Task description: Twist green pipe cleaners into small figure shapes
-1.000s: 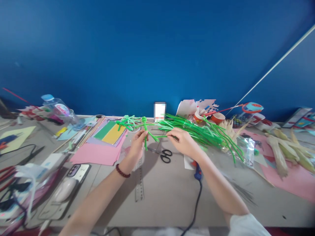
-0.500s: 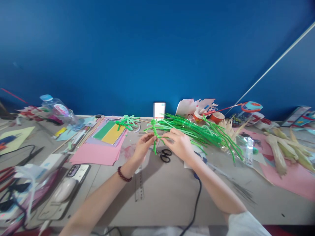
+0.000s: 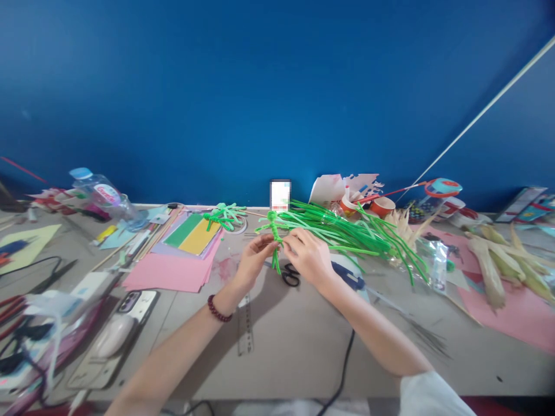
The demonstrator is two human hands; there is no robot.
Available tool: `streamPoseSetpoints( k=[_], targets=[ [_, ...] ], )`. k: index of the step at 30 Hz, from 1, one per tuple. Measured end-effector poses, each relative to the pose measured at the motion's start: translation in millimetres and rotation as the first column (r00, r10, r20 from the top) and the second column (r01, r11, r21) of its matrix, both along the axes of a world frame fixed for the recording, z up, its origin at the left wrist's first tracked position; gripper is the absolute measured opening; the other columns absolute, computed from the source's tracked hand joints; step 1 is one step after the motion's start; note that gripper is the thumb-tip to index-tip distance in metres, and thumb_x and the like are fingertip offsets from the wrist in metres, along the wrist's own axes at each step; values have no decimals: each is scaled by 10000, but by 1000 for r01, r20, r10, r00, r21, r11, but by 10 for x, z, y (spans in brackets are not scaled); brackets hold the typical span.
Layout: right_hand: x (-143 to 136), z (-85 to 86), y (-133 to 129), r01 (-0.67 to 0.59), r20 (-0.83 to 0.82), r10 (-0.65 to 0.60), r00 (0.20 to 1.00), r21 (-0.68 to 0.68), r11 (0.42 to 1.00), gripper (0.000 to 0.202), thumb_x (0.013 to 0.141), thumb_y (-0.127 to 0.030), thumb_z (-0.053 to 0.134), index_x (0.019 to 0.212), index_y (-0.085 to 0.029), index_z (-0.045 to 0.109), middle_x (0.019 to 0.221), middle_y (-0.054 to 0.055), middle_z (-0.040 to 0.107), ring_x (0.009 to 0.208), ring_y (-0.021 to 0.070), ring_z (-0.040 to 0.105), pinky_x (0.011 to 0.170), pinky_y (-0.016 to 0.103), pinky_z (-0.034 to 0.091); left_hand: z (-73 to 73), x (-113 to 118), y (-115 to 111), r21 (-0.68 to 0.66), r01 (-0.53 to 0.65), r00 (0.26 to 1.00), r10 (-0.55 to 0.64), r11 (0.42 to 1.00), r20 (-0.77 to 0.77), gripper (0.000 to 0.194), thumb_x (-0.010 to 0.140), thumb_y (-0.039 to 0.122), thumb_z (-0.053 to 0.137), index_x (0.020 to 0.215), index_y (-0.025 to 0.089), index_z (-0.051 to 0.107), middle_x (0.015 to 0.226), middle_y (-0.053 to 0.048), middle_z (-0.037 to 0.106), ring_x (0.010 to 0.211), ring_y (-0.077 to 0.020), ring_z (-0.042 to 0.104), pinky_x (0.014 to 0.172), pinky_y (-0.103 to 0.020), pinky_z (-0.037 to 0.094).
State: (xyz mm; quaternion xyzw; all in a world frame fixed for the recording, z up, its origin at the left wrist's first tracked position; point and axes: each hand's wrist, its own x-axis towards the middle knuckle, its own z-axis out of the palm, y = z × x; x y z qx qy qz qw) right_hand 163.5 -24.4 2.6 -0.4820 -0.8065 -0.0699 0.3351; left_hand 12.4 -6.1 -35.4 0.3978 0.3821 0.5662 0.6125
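Upright between my hands is a small twisted figure of green pipe cleaners, with a knotted top and two ends hanging below. My left hand, a dark bead bracelet on its wrist, pinches the figure's middle from the left. From the right, my right hand has its thumb and fingers closed at the same spot, on a green strand mostly hidden by the fingertips. Black-handled scissors lie beneath my hands, partly covered. Behind them a big bundle of green pipe cleaners spreads to the right.
Pink paper, a clear ruler and a phone with a white mouse on it lie left. A blue glue gun with a cord sits right, near corn husks. A plastic bottle leans at the back left.
My right hand has moved slightly left and in, close against my left fingertips. The pipe cleaner figure has shifted a little right, and more of the glue gun shows.
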Motion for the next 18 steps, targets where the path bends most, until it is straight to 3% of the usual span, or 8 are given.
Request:
streamPoseSetpoints(
  k=[5, 10, 15, 18],
  targets=[
    [-8, -64, 49, 29, -102, -40, 994, -109, 994, 190, 867, -238, 514, 926, -249, 695, 816, 32, 625, 742, 158, 596, 628, 241, 418, -3, 12, -9, 28, -15, 999, 15, 999, -28, 220, 681, 312, 723, 862, 188, 710, 883, -49, 707, 765, -166, 634, 685, -280, 503],
    [10, -109, 110, 35, -146, -52, 988, -120, 992, 194, 865, -263, 523, 902, -264, 714, 747, 23, 603, 686, 151, 585, 603, 235, 417, 8, 13, -21, 108, 1, 998, 6, 994, -64, 225, 658, 265, 737, 869, 192, 714, 874, -49, 701, 771, -174, 624, 688, -296, 499],
    [-3, -87, 103, -30, -193, 3, 981, -136, 990, 208, 861, -240, 504, 863, -244, 712, 765, 32, 607, 688, 150, 582, 628, 237, 431, 37, -31, -24, 278, -60, 964, 128, 959, -233, 141, 661, 231, 734, 801, 217, 731, 881, -53, 651, 851, -179, 582, 725, -273, 470],
    [2, -54, 89, -133, -280, 79, 957, -180, 975, 216, 862, -222, 485, 895, -227, 699, 820, 42, 623, 717, 152, 590, 653, 239, 446, 64, -47, -19, 361, -57, 950, 161, 931, -266, 105, 684, 227, 714, 789, 233, 722, 916, -55, 629, 928, -192, 562, 764, -274, 461]
  ],
)
